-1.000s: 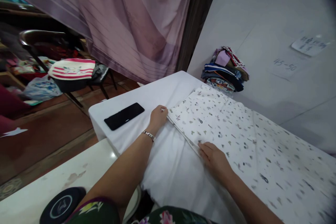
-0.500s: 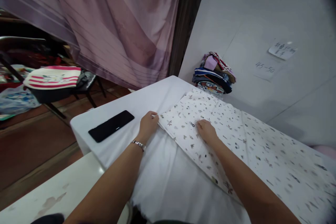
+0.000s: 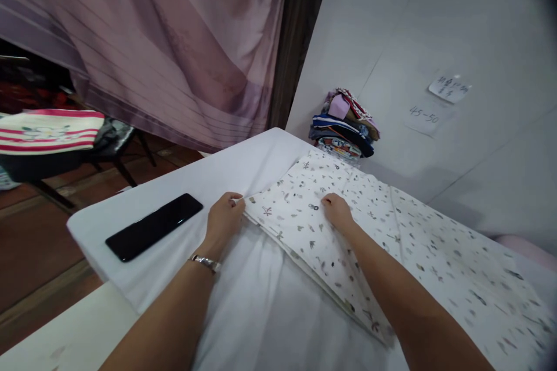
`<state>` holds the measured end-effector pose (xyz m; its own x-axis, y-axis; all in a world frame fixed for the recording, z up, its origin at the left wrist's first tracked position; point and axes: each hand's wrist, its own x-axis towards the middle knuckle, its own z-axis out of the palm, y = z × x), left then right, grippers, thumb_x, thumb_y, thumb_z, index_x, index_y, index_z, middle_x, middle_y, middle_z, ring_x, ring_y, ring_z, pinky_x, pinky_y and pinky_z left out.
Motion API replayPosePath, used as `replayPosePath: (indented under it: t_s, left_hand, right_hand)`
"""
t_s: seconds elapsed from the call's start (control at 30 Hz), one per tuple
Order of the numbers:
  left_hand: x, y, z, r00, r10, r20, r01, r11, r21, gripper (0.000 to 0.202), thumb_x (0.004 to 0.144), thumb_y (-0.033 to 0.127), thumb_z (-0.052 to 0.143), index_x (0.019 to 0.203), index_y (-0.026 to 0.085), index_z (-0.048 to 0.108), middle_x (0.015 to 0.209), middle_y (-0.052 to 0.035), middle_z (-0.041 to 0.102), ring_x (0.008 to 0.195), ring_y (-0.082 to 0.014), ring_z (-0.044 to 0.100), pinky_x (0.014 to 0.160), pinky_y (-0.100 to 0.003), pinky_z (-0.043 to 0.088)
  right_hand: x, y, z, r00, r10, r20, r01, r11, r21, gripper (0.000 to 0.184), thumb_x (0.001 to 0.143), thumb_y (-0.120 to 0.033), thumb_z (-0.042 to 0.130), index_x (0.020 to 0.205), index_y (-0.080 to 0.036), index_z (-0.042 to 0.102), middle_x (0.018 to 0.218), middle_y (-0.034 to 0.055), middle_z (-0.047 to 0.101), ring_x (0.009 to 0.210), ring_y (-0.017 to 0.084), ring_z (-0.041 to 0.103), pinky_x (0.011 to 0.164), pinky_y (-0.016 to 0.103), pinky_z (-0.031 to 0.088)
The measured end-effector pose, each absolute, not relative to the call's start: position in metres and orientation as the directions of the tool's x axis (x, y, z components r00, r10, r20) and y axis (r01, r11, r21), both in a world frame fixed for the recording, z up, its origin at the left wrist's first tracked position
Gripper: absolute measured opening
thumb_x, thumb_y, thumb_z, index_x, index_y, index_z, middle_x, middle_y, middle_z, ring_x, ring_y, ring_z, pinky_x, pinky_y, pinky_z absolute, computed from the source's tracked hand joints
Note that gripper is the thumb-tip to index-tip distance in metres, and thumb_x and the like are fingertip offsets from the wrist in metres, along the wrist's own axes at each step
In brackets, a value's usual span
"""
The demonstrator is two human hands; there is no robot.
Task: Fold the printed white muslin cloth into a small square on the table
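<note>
Reading “45-50”, paper [image 3: 424,119] hangs beyond hands [image 3: 224,219] [image 3: 339,213] holding patterned cloth [image 3: 300,214].

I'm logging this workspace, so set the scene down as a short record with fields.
Left hand: pinching the near-left corner of the printed cloth
Right hand: on top of the cloth, fingers curled; whether it grips fabric is unclear
Cloth: white with small scattered motifs, spread on the table
Left of hands: black phone, lying flat
Behind cloth: stack of folded clothes by the wall
Wall: two paper notes, one reading 45-50
Background: pinkish curtain
</note>
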<state>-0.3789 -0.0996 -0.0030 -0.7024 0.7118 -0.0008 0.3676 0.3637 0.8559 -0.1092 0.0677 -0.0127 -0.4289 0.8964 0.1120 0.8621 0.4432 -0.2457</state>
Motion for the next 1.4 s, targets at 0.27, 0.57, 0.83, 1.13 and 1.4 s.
replayPosePath:
  t_s: [0.27,0.57,0.83,1.13,1.4]
  left_hand:
    - [-0.382,-0.100,-0.002,-0.711,0.703,-0.016,0.345,0.369,0.863,0.021,0.074,0.031,0.049,0.090,0.022,0.059,0.056,0.0050,0.058,0.051,-0.0140,0.056,0.052,-0.025,0.039]
    - [-0.386,-0.098,-0.006,-0.717,0.696,-0.032,0.372,0.420,0.828,0.024,0.073,0.033,0.050,0.091,0.022,0.061,0.060,0.0022,0.061,0.055,-0.0153,0.057,0.052,-0.025,0.039]
    - [-0.385,-0.098,-0.003,-0.728,0.684,-0.049,0.351,0.434,0.830,0.023,0.072,0.032,0.051,0.091,0.022,0.060,0.059,0.0030,0.059,0.050,-0.0148,0.054,0.048,-0.024,0.037]
    - [-0.385,-0.097,-0.006,-0.737,0.673,-0.063,0.330,0.439,0.836,0.024,0.071,0.032,0.051,0.090,0.021,0.061,0.059,0.0023,0.059,0.049,-0.0140,0.053,0.046,-0.024,0.036]
    - [-0.384,-0.096,-0.006,-0.748,0.660,-0.063,0.319,0.441,0.839,0.024,0.071,0.031,0.052,0.089,0.020,0.062,0.059,0.0025,0.059,0.047,-0.0125,0.052,0.044,-0.023,0.035]
  right_hand:
    - [-0.101,0.091,-0.014,-0.439,0.895,0.076,0.860,0.443,-0.252,0.028,0.088,-0.018,0.037,0.082,-0.018,0.064,0.090,0.0037,0.065,0.083,0.015,0.056,0.070,0.022,0.037]
    - [-0.087,0.117,-0.012,-0.379,0.924,0.054,0.918,0.382,-0.109,0.021,0.088,-0.017,0.043,0.086,-0.017,0.064,0.097,0.0068,0.062,0.086,0.016,0.055,0.067,0.024,0.034]
    - [-0.083,0.138,-0.013,-0.267,0.957,0.113,0.957,0.277,-0.084,0.026,0.093,-0.016,0.033,0.099,-0.015,0.058,0.107,0.0116,0.058,0.086,0.019,0.056,0.068,0.027,0.036]
    - [-0.065,0.165,-0.015,-0.210,0.975,0.070,0.965,0.218,-0.146,0.028,0.093,-0.027,0.038,0.105,-0.017,0.061,0.099,0.0073,0.065,0.088,0.017,0.058,0.067,0.023,0.037]
    - [-0.057,0.181,-0.015,-0.209,0.976,0.057,0.974,0.213,-0.076,0.021,0.084,-0.016,0.047,0.092,-0.014,0.067,0.100,0.0125,0.065,0.090,0.020,0.058,0.071,0.026,0.038]
